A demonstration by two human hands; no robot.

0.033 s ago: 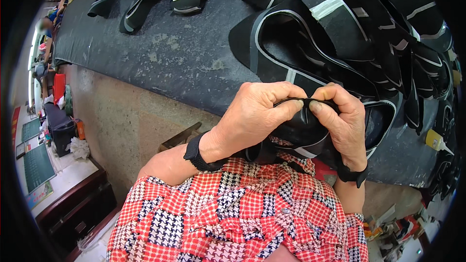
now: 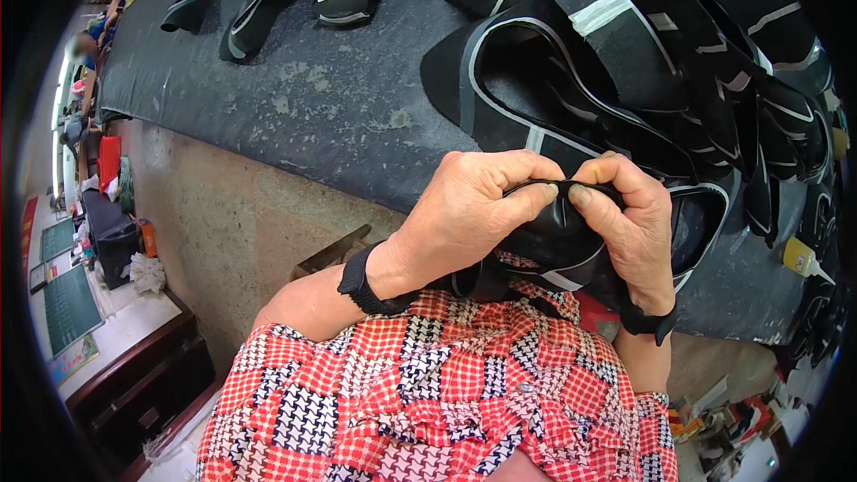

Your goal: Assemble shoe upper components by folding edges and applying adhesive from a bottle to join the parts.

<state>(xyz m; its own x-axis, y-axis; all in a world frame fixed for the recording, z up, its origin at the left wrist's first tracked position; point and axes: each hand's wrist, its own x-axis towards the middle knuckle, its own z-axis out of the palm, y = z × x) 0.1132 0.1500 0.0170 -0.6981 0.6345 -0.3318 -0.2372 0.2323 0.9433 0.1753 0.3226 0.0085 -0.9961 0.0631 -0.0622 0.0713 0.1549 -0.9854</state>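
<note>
Close to my body I hold a black leather shoe upper with pale tape on its inner side. The thumb and forefinger of my left hand pinch its top edge. Beside them, nearly touching, my right hand pinches the same edge between thumb and forefinger. The edge is folded at the fingertips, and a short crease runs down below them. My other fingers are curled, and part of the upper is hidden behind my hands. Just beyond lies another black upper with a white-taped, looped opening.
A worn dark work table stretches ahead. Black taped pieces lie along its far side, and more are heaped at the right. A yellow bottle with a white nozzle is at the right. A dark red cabinet stands at lower left.
</note>
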